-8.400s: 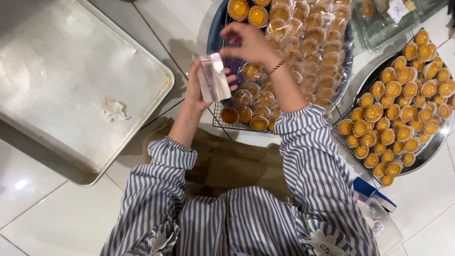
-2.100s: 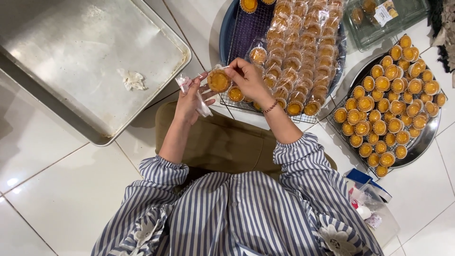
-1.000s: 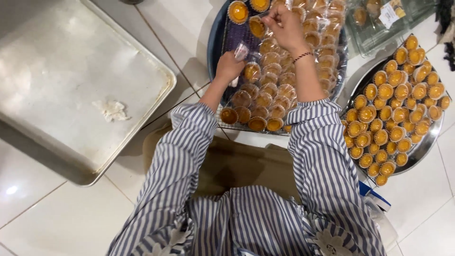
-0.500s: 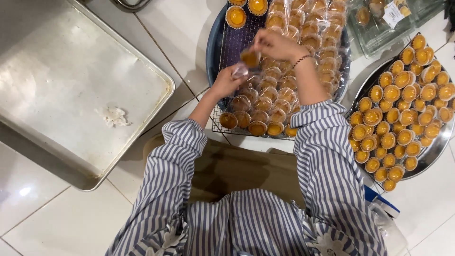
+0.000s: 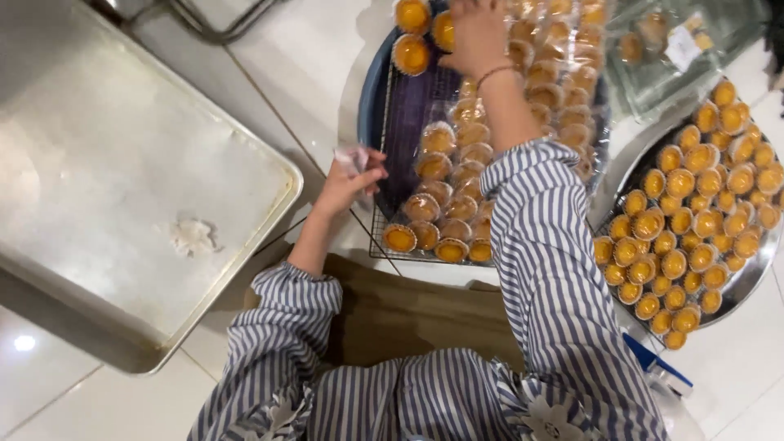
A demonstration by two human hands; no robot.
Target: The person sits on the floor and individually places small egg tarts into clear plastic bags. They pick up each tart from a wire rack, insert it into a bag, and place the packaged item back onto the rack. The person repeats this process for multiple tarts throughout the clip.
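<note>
My left hand (image 5: 349,181) is curled around small clear plastic bags (image 5: 353,158) at the left edge of a wire rack (image 5: 384,139). My right hand (image 5: 475,33) reaches to the far end of that rack, fingers down on a tart among the bagged egg tarts (image 5: 457,163); whether it grips the tart is unclear. The rack rests on a blue round tray (image 5: 371,90). Three unwrapped tarts (image 5: 411,54) lie at the rack's far left. Both arms wear blue-and-white striped sleeves.
A large metal baking tray (image 5: 122,204) with a crumpled scrap lies on the tiled floor at left. A round metal tray (image 5: 747,278) full of unwrapped egg tarts (image 5: 694,220) sits at right. Clear packaging (image 5: 678,41) lies at the far right, a brown board (image 5: 408,314) near my lap.
My right hand has moved from the middle of the rack to its far end. My left hand has drawn back to the rack's left edge with the bags.
</note>
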